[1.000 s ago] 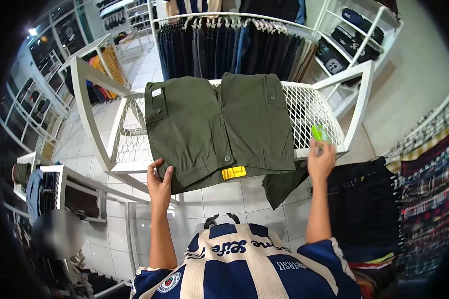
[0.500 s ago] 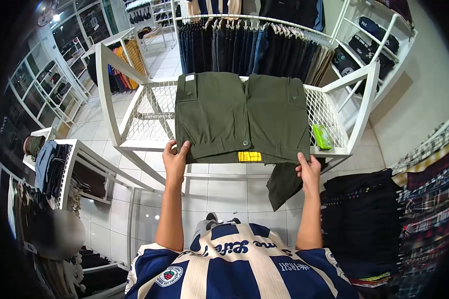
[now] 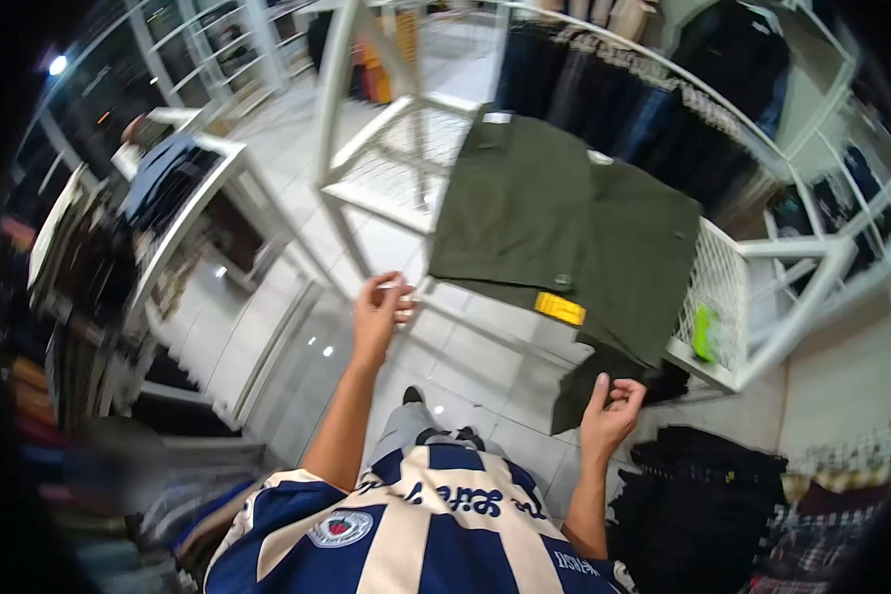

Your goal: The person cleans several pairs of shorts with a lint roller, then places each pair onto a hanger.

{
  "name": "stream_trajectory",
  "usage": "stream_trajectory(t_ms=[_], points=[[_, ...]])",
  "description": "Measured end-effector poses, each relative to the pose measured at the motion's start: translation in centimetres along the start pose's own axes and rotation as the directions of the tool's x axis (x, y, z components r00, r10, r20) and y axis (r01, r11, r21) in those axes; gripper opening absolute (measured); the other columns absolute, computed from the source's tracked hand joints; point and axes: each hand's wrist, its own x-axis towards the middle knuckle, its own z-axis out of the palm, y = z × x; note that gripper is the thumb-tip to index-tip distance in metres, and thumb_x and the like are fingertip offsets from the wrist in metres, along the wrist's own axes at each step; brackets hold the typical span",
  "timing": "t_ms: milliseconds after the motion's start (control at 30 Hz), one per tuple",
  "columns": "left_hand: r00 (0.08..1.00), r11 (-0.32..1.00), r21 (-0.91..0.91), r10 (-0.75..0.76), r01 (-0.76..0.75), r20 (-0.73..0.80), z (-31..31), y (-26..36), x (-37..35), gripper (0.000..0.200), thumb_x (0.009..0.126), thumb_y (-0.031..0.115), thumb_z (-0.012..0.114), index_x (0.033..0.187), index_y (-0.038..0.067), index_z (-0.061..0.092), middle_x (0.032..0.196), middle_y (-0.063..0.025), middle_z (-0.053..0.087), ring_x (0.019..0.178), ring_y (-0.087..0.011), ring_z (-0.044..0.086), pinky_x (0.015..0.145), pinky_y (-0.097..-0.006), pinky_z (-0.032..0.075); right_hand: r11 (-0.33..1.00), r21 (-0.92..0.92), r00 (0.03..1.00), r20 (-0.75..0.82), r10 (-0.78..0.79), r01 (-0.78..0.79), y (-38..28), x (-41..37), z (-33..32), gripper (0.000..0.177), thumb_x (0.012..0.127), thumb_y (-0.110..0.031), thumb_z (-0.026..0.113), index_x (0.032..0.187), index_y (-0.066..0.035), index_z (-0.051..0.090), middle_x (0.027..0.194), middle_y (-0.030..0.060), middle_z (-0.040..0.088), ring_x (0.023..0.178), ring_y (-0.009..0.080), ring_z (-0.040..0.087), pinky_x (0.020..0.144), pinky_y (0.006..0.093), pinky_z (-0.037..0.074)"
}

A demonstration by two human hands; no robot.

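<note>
"Well, where were the olive trousers (image 3: 564, 213)?"

"Folded on the wire surface (image 3: 391, 163), one leg (image 3: 570, 392) dangling off. Left hand (image 3: 381, 309) and right hand (image 3: 612, 408) were empty, fingers loosely curled. That leg's weight could drag them down, I reckoned."

The trousers (image 3: 564, 228) are no longer gripped. The left hand (image 3: 381, 309) is drawn off their near left corner and is held just beside it with curled fingers. The right hand (image 3: 612, 408) is pulled back toward the lower right, apart from them. The rack (image 3: 800, 247) and trousers are now seen slanted, shifted to the upper right of the frame.
</note>
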Motion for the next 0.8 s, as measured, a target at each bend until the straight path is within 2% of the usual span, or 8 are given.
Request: stream_trajectory(t_ms=[100, 133, 233, 367, 500, 667, 733, 800], points=[[0.994, 0.994, 0.022, -0.110, 0.110, -0.004, -3.0, -1.5, -3.1, 0.036, 0.103, 0.032, 0.065, 0.125, 0.004, 0.062, 0.106, -0.0115, 0.073, 0.083, -0.0163, 0.072, 0.064, -0.0265, 0.056, 0.981, 0.160, 0.916, 0.366, -0.165, 0.113, -1.7, -3.9, 4.7, 0.021, 0.088, -0.013, 0.077, 0.103, -0.003, 0.066, 0.083, 0.0040, 0.056, 0.054, 0.0104, 0.040, 0.053, 0.0287, 0.037], [0.991, 0.991, 0.024, -0.129, 0.129, -0.024, -4.1, -2.0, -3.7, 0.035, 0.103, 0.032, 0.064, 0.124, 0.004, 0.062, 0.106, -0.0115, 0.073, 0.083, -0.0169, 0.072, 0.064, -0.0268, 0.056, 0.972, 0.196, 0.890, 0.410, -0.199, 0.127, -2.7, -4.8, 6.1, 0.021, 0.088, -0.013, 0.077, 0.103, -0.003, 0.066, 0.083, 0.0040, 0.056, 0.054, 0.0104, 0.040, 0.053, 0.0287, 0.037], [0.984, 0.988, -0.029, -0.155, 0.153, -0.087, -8.2, -2.8, -5.2, 0.035, 0.103, 0.033, 0.065, 0.123, 0.004, 0.062, 0.106, -0.0115, 0.073, 0.084, -0.0177, 0.073, 0.066, -0.0278, 0.057, 0.946, 0.306, 0.685, 0.668, -0.292, 0.106, -6.3, -7.6, 10.6, 0.017, 0.089, -0.010, 0.075, 0.104, -0.003, 0.070, 0.087, 0.0056, 0.062, 0.055, 0.0108, 0.047, 0.052, 0.0296, 0.040], [0.961, 0.985, -0.084, -0.164, 0.149, -0.221, -14.5, -1.8, -7.2, 0.036, 0.103, 0.034, 0.065, 0.123, 0.005, 0.062, 0.107, -0.0112, 0.073, 0.087, -0.0176, 0.072, 0.069, -0.0284, 0.057, 0.909, 0.401, 0.440, 0.801, -0.406, 0.110, -11.4, -11.2, 16.5, 0.017, 0.089, -0.011, 0.075, 0.104, -0.003, 0.071, 0.088, 0.0068, 0.064, 0.059, 0.0115, 0.052, 0.055, 0.0281, 0.044], [0.922, 0.989, -0.059, -0.151, 0.139, -0.356, -22.1, -1.7, -9.1, 0.038, 0.102, 0.036, 0.065, 0.124, 0.005, 0.062, 0.107, -0.0108, 0.073, 0.089, -0.0184, 0.072, 0.072, -0.0310, 0.057, 0.869, 0.487, 0.267, 0.829, -0.491, 0.088, -15.8, -16.6, 23.7, 0.016, 0.090, -0.014, 0.074, 0.102, -0.004, 0.073, 0.086, 0.0072, 0.067, 0.061, 0.0122, 0.055, 0.058, 0.0264, 0.046], [0.866, 0.978, -0.128, -0.205, 0.164, -0.457, -31.7, -3.1, -10.3, 0.033, 0.101, 0.032, 0.066, 0.121, 0.006, 0.064, 0.103, -0.0094, 0.074, 0.086, -0.0165, 0.071, 0.069, -0.0288, 0.055, 0.871, 0.482, 0.177, 0.853, -0.491, 0.093, -22.0, -24.1, 31.5, 0.019, 0.090, -0.019, 0.076, 0.103, -0.005, 0.074, 0.084, 0.0048, 0.069, 0.062, 0.0104, 0.055, 0.060, 0.0271, 0.048], [0.860, 0.975, -0.141, -0.218, 0.171, -0.461, -35.5, -3.3, -9.8, 0.033, 0.102, 0.031, 0.065, 0.122, 0.006, 0.064, 0.105, -0.0090, 0.073, 0.087, -0.0157, 0.071, 0.070, -0.0288, 0.055, 0.897, 0.440, 0.114, 0.890, -0.442, 0.040, -23.7, -26.7, 34.4, 0.020, 0.094, -0.020, 0.075, 0.104, -0.003, 0.072, 0.081, 0.0003, 0.067, 0.063, 0.0064, 0.054, 0.058, 0.0232, 0.045], [0.848, 0.970, -0.147, -0.239, 0.192, -0.474, -38.1, -3.7, -9.3, 0.032, 0.102, 0.030, 0.065, 0.123, 0.006, 0.063, 0.106, -0.0086, 0.073, 0.088, -0.0150, 0.070, 0.071, -0.0288, 0.055, 0.916, 0.399, 0.082, 0.912, -0.402, 0.045, -25.3, -28.8, 37.2, 0.021, 0.092, -0.023, 0.075, 0.105, -0.006, 0.074, 0.084, 0.0031, 0.070, 0.063, 0.0092, 0.055, 0.061, 0.0267, 0.048]])
